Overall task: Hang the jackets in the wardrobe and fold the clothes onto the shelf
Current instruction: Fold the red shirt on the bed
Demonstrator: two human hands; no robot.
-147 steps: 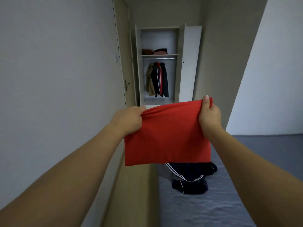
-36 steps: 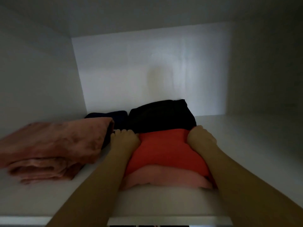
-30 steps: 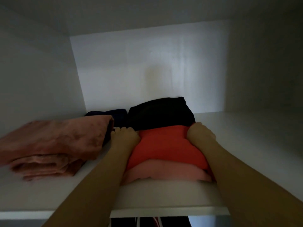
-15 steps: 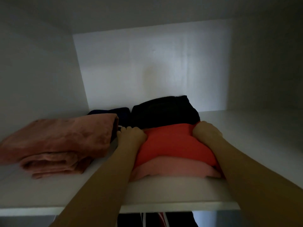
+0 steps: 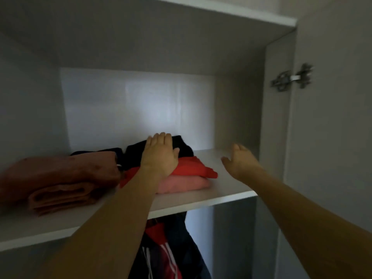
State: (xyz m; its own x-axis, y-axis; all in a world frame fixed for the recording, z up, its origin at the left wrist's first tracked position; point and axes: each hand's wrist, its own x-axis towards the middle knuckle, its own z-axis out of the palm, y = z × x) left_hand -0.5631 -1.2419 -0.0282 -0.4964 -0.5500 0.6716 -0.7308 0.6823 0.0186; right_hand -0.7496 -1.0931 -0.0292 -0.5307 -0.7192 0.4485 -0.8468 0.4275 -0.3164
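Observation:
A folded red garment (image 5: 191, 168) lies on top of a folded pink one (image 5: 181, 184) on the white wardrobe shelf (image 5: 221, 196). My left hand (image 5: 160, 154) lies flat with straight fingers across the red garment and the black folded garment (image 5: 185, 148) behind it. My right hand (image 5: 239, 160) hovers open above the bare shelf to the right of the stack, touching nothing. Below the shelf hang dark and red jackets (image 5: 167, 248).
A stack of folded rust-pink cloth (image 5: 56, 182) sits at the shelf's left. A dark navy garment (image 5: 96, 153) lies behind it. The wardrobe's right side wall (image 5: 273, 117) and an open door with a metal hinge (image 5: 291, 77) stand at right.
Both hands let go of the red garment's far corners. My left hand now rests flat on top, and my right hand has lifted off to the right. The view has pulled back and right.

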